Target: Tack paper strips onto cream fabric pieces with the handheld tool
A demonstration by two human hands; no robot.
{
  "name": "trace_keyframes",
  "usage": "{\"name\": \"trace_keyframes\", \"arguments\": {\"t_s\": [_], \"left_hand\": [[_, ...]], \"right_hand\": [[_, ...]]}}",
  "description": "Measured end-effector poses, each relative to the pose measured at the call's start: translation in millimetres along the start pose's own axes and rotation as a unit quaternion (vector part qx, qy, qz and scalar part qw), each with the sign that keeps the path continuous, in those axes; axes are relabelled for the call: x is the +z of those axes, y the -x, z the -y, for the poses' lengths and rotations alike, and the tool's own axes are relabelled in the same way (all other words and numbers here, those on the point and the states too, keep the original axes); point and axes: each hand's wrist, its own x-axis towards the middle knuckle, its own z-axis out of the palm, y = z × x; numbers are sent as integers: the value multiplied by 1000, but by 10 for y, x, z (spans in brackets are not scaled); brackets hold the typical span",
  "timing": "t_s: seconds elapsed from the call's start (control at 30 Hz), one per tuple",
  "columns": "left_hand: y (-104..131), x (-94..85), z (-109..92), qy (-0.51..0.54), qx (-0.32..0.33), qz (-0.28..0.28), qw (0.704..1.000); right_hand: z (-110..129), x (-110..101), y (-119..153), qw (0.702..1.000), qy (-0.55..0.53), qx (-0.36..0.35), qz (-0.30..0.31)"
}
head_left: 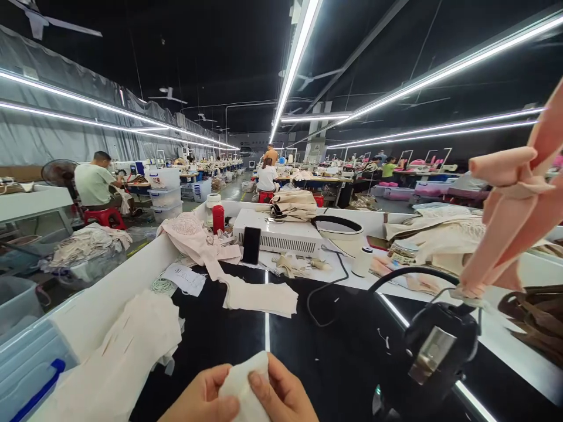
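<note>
White cloth piece (241, 377) is at bottom centre of the frame, folded, pinched between both hands over the black-topped counter (211, 346). Left hand (196, 400): closed, thumb on the near face. Right hand (288, 394): closed too, thumb pressed on top, fingers behind. Step looks like two-handed handling of the fold; moving it would call for keeping both pinches so the layers don't slip, my read. Edges: fabric pile (125, 357) lies lower left, pale strips (261, 298) just beyond the hands at centre, cable (310, 302) right of those. Black machine (440, 346) at lower right limits sideways travel; best room looks to be the dark surface between it and the hands.
</note>
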Motion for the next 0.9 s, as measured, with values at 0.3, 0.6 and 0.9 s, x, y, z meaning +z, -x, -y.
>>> {"name": "trace_keyframes", "arguments": {"t_s": [0.3,0.6,0.9], "left_hand": [[-222,3,-100,-70,65,-139,986],[-576,-151,-331,-191,89,-279,937],[-1247,-527,-714,-405,95,-315,853]], "right_hand": [[231,23,-315,988,74,-16,133],[234,-345,-750,969,240,4,51],[391,-1070,-1132,950,297,-29,-94]]}}
